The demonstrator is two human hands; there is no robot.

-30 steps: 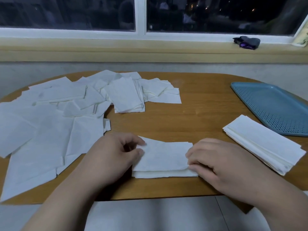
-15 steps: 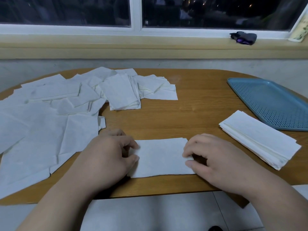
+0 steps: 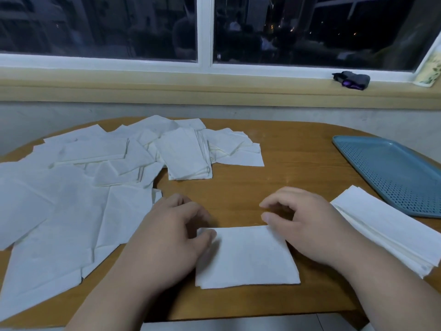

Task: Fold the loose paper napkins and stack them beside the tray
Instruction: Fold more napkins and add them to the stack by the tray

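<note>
A folded white napkin (image 3: 248, 256) lies flat near the table's front edge. My left hand (image 3: 167, 237) is at its left side, thumb on the upper left corner and fingers curled just behind that edge. My right hand (image 3: 307, 230) hovers over the upper right corner with thumb and forefinger apart, holding nothing; its heel covers the napkin's right edge. A stack of folded napkins (image 3: 386, 232) lies to the right, right against the near edge of the blue perforated tray (image 3: 393, 168). Loose napkins (image 3: 71, 199) cover the table's left half.
The wooden table (image 3: 286, 163) is rounded and ends close to my body. A smaller pile of half-folded napkins (image 3: 188, 158) sits at the back centre. On the window sill behind lies a dark object (image 3: 353, 80).
The napkin's raised top layer has been laid down, so it now lies flat. My right hand has let go of its right edge and lifted slightly. My left hand stays at the left corner.
</note>
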